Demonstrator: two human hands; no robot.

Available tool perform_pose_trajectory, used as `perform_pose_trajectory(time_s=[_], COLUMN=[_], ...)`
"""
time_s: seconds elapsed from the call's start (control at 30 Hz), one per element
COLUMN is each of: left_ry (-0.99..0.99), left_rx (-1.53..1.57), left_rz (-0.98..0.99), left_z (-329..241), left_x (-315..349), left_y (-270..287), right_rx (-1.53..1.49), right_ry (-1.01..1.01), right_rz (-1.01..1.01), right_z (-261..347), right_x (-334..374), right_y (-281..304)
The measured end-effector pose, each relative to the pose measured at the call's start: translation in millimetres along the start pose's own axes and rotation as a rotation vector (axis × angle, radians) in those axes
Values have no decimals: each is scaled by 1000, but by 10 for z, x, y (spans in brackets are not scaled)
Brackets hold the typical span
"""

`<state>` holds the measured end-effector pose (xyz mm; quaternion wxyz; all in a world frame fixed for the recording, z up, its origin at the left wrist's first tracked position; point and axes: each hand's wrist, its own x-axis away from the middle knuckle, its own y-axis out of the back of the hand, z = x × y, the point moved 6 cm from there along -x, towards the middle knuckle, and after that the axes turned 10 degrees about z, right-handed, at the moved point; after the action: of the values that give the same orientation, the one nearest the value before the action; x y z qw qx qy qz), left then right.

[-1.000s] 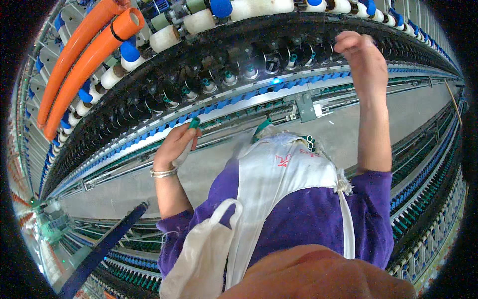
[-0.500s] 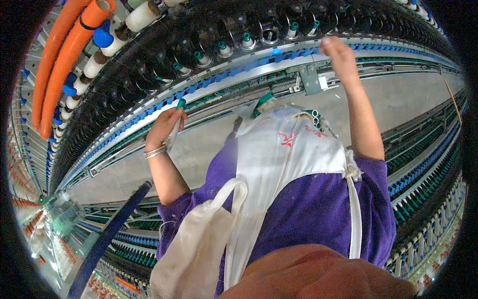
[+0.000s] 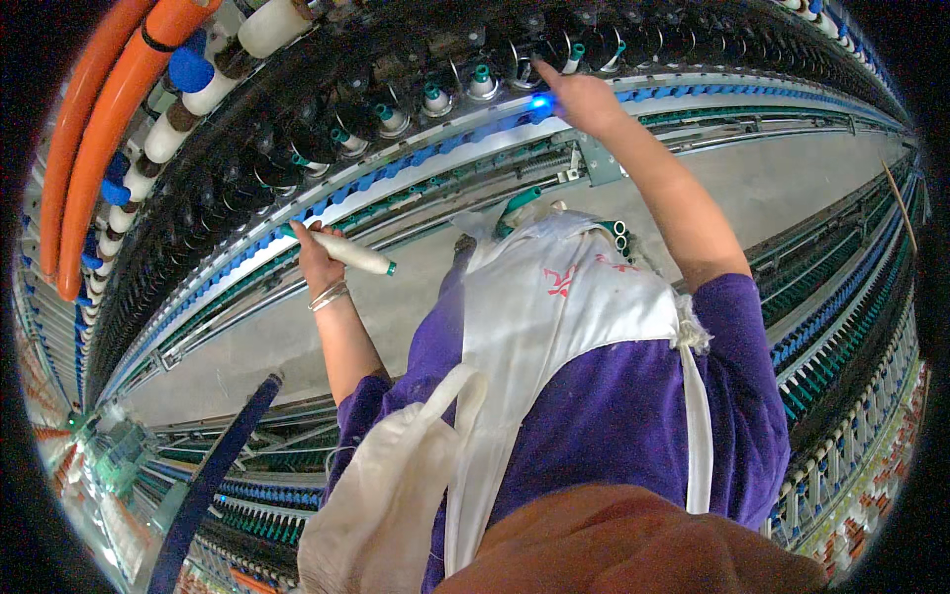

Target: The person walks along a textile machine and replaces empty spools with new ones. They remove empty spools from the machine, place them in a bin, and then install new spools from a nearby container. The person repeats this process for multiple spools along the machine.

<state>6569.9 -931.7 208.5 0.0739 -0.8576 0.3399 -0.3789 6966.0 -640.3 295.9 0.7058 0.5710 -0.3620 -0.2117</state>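
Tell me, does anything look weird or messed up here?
Beside the right hand, one spindle position shows no green top, though green-topped bobbins stand on both sides. A ragged, fluffy tuft also sticks out at the edge of the white apron, looking frayed.

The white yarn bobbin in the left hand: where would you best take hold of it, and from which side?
Probably the green right-hand end of the white yarn bobbin, coming from the right: it juts free of the left hand, which holds the bobbin toward its other end.
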Motion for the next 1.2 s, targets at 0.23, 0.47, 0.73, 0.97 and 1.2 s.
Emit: perform_pose_trajectory(time_s=[0.23, 0.47, 0.73, 0.97, 1.2], left_ry=[307, 512, 472, 385, -458], left_rx=[27, -44, -743, -862, -1833], left_rz=[534, 1007, 1358, 1346, 1296], left_z=[285, 767, 1030, 1394, 994], left_x=[607, 1194, 1602, 1400, 1660], left_y=[-1476, -3138, -3313, -3716, -4074], right_rx=[-242, -1531, -2398, -1262, -2455], right_ry=[131, 500, 212, -126, -229], right_rz=[212, 98, -43, -431, -951], right_z=[618, 798, 296, -225, -1208], right_x=[155, 405, 1097, 1325, 1923], right_y=[315, 785, 145, -94, 146])
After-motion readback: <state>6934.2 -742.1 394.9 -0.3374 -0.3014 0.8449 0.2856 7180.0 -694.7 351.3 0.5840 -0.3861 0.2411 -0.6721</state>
